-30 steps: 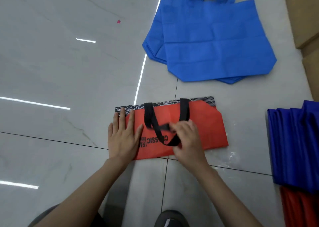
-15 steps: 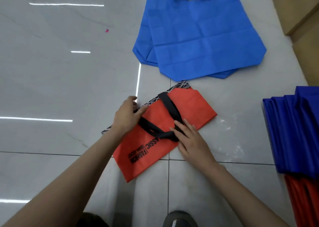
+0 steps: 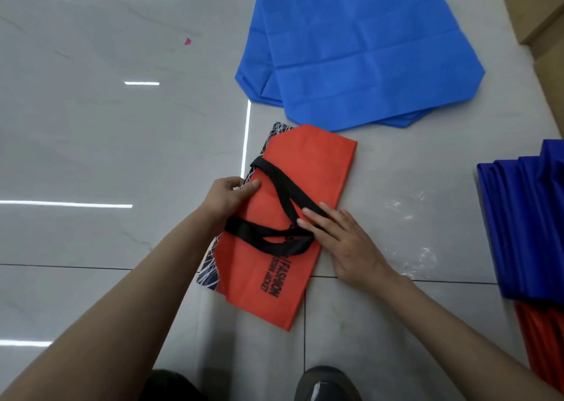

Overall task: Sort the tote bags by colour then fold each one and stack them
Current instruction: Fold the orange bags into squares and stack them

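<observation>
Since a second ago we have swung the red bag (image 3: 305, 162) round from lying crosswise to pointing its long side toward one o'clock, and both hands have shifted with it. Our left hand (image 3: 227, 197) now pinches the bag's patterned edge at nine o'clock, thumb on top and fingers curled at the rim. We judge this is the grip for turning it and for lifting that side over in the next fold. Our right hand (image 3: 345, 242) lies flat with straight fingers on the black straps (image 3: 280, 184), pinning them to the red cloth so they stay tucked inside the fold. The bag rests on the floor (image 3: 122, 141) directly ahead of us. At twelve o'clock the blue bags (image 3: 366, 59) lie unfolded, waiting. At three o'clock a folded pile (image 3: 525, 223) of dark blue sits beside red ones, likely where this one goes.
</observation>
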A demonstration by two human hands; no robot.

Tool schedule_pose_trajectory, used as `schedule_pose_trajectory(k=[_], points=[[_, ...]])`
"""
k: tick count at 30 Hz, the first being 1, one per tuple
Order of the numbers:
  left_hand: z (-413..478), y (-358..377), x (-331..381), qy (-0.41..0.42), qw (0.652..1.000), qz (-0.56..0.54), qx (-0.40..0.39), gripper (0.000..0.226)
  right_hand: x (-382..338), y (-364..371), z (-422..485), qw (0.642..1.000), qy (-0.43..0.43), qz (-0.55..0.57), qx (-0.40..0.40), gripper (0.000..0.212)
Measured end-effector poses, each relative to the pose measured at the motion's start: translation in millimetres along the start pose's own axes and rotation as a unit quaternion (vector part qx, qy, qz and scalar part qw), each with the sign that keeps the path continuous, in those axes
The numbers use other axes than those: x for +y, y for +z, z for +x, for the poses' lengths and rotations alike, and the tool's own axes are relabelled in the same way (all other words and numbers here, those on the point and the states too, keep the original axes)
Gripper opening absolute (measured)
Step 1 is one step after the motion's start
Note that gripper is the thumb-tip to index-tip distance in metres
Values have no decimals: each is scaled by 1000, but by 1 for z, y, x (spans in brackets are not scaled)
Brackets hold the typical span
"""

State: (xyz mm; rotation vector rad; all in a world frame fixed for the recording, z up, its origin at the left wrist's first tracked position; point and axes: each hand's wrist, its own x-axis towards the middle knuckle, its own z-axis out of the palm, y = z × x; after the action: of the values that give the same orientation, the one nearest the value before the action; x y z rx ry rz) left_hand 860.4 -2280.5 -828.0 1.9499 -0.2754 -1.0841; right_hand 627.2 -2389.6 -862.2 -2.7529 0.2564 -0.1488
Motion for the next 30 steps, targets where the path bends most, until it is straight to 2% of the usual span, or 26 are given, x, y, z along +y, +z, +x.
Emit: schedule_pose_trajectory(k=[4,7,9,11,12,14,16,18,20,21,23,24,27,30], points=[[5,-6,0,-95,994,-54,-24,33,7,-4,1,997,21,-9,-71,72],[4,-5,2,-117,990,-74,-36,29,11,-2,7,996,28,-41,-74,69],[2,-5,3,-89,991,-99,-33,24,14,1,10,998,31,-41,-38,61],[-4,-8,0,-19,995,-89,-27,10,18,4,12,999,49,2,13,51],[-7,-13,-2,16,996,-76,-42,13,19,6,13,996,62,38,41,45],[-14,-27,-9,65,991,-59,-102,41,19,8,15,986,89,105,92,35],[-20,-36,-13,99,982,-13,-161,56,14,3,18,963,130,205,116,30],[-22,-33,-11,106,978,15,-178,47,3,-11,21,925,198,297,128,17],[-23,-20,-3,92,985,6,-149,16,-6,-20,27,884,282,343,145,28],[-21,-14,0,92,988,-2,-125,10,-10,-21,31,863,319,358,158,32],[-13,-2,3,90,993,-37,-68,54,-17,-18,41,835,372,353,199,33],[-10,4,5,83,994,-69,-35,62,-22,-15,48,828,395,332,222,35],[-1,23,7,65,990,-106,72,45,-29,-5,67,796,466,242,300,34],[4,36,13,49,983,-36,173,44,-30,-1,82,759,563,162,282,30]])
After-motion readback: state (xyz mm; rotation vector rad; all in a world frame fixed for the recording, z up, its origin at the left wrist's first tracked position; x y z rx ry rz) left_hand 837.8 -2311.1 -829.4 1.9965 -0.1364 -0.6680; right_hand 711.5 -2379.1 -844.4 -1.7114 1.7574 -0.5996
